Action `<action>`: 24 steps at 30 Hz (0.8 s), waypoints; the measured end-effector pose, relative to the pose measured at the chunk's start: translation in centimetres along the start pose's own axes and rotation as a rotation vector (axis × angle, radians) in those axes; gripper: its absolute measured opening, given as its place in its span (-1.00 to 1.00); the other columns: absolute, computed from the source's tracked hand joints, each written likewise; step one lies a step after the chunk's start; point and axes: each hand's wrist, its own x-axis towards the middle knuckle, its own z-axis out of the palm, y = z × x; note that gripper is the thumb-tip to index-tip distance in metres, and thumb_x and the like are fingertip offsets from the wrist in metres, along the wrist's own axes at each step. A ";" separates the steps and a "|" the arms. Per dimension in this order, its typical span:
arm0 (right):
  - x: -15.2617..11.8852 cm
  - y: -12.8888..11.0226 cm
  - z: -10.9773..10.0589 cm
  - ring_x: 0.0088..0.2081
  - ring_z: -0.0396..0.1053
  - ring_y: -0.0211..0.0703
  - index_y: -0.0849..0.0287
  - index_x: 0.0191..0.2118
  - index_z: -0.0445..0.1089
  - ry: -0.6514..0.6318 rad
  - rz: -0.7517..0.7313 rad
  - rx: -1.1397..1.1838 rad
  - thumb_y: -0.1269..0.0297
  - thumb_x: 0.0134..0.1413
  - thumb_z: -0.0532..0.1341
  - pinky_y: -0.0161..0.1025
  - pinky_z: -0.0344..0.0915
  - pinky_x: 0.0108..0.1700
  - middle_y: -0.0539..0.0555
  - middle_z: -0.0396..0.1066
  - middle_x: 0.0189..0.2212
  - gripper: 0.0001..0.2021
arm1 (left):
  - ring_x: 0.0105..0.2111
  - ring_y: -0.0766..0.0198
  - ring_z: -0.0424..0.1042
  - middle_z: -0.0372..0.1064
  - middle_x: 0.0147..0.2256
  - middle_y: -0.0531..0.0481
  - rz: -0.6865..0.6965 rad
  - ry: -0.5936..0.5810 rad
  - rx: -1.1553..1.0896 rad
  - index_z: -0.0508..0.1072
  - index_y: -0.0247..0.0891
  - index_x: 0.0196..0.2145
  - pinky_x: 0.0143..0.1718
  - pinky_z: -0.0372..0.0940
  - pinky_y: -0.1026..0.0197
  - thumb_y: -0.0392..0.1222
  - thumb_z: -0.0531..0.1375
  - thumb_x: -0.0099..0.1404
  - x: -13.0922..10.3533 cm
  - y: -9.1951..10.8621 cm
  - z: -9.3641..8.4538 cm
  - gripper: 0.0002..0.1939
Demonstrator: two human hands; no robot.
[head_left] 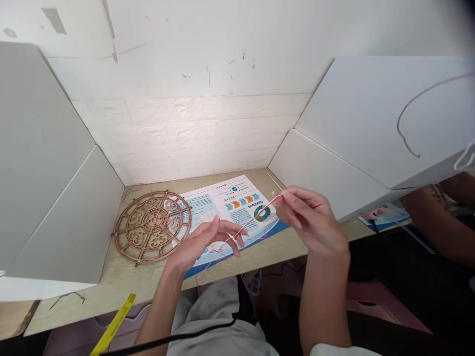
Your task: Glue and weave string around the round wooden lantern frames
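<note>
My right hand [311, 217] pinches one end of a pink and white thread [255, 215] between thumb and fingertips, above the right side of a printed sheet [233, 201]. The thread slants down to my left hand [204, 240], where it runs across the spread fingers. That hand is open, thumb raised. More loose pink thread [260, 238] hangs below both hands, over the sheet's lower edge. A round brown openwork wooden wheel [153, 225] lies to the left of my left hand, partly over the sheet.
White panels stand on the left [48, 163] and right [356, 118] of the table [111, 291]. A thin stick [274, 181] lies behind my right hand. A yellow strip [114, 324] sticks up in front. Another person's arm [430, 227] shows beyond the right panel.
</note>
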 end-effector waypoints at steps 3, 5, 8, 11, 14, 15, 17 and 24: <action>-0.2 0.2 -0.1 -0.65 -0.02 -0.35 0.09 -0.38 0.55 0.034 -0.003 -0.043 -0.04 0.19 0.36 -0.27 -0.08 -0.56 -0.14 0.08 -0.76 -0.70 | -0.37 0.31 0.51 0.41 0.20 -0.18 -0.064 -0.038 -0.085 0.57 -0.09 0.04 -0.33 0.32 0.23 0.31 0.16 0.37 -0.7 -0.6 -0.3 -0.47; 0.0 0.4 0.2 -0.65 0.02 -0.33 0.07 -0.36 0.56 0.060 -0.010 -0.046 -0.05 0.18 0.36 -0.26 -0.04 -0.55 -0.13 0.11 -0.75 -0.71 | -0.39 0.38 0.50 0.32 0.29 -0.18 -0.102 -0.035 -0.123 0.51 -0.02 0.13 -0.45 0.23 0.31 0.25 0.19 0.39 -1.0 -0.9 -0.3 -0.51; 0.7 0.7 0.2 -0.65 0.04 -0.31 0.07 -0.35 0.55 0.135 -0.044 0.004 -0.05 0.12 0.40 -0.26 -0.01 -0.58 -0.13 0.12 -0.75 -0.71 | -0.42 0.34 0.51 0.47 0.15 -0.27 -0.153 -0.045 -0.203 0.42 -0.08 0.24 -0.42 0.25 0.30 0.31 0.14 0.39 -1.2 -1.8 -0.3 -0.39; 1.6 1.3 -0.6 -0.67 0.03 -0.33 0.07 -0.34 0.54 0.263 -0.075 0.048 -0.06 0.02 0.46 -0.28 -0.05 -0.62 -0.15 0.12 -0.73 -0.69 | -0.40 0.24 0.52 0.60 -0.17 -0.28 -0.191 -0.032 -0.236 0.55 -0.28 0.08 -0.32 0.34 0.22 0.39 0.13 0.35 -1.8 -3.1 -0.4 -0.31; 2.0 2.3 -1.9 -0.67 0.04 -0.35 0.07 -0.36 0.54 0.355 -0.069 0.046 -0.07 -0.05 0.49 -0.30 -0.10 -0.65 -0.14 0.14 -0.70 -0.68 | -0.39 0.22 0.50 0.56 -0.37 -0.19 -0.167 0.026 -0.256 0.63 -0.35 -0.13 -0.26 0.35 0.20 0.35 0.18 0.34 -2.8 -4.0 -0.6 -0.36; 1.9 2.8 -2.3 -0.67 0.05 -0.35 0.07 -0.37 0.54 0.375 -0.062 0.039 -0.07 -0.07 0.49 -0.30 -0.09 -0.65 -0.13 0.15 -0.69 -0.67 | -0.37 0.22 0.50 0.55 -0.37 -0.18 -0.152 0.044 -0.272 0.62 -0.35 -0.11 -0.24 0.34 0.20 0.33 0.18 0.35 -3.2 -4.2 -0.7 -0.38; 1.7 3.9 -3.0 -0.65 0.10 -0.34 0.09 -0.37 0.53 0.412 -0.041 0.022 -0.05 -0.08 0.50 -0.31 -0.04 -0.64 -0.11 0.19 -0.68 -0.66 | -0.29 0.20 0.52 0.57 -0.29 -0.19 -0.131 0.077 -0.321 0.59 -0.31 0.01 -0.17 0.35 0.18 0.30 0.17 0.38 -3.9 -4.5 -0.9 -0.39; 0.3 9.0 -4.2 -0.64 0.19 -0.32 0.12 -0.34 0.46 0.524 0.100 -0.111 -0.21 -0.07 0.39 -0.35 -0.08 -0.64 -0.12 0.22 -0.65 -0.55 | -0.21 0.28 0.52 0.57 -0.09 -0.14 -0.051 0.261 -0.476 0.40 -0.07 0.27 -0.07 0.33 0.21 0.06 0.27 0.40 -6.2 -5.0 -1.0 -0.46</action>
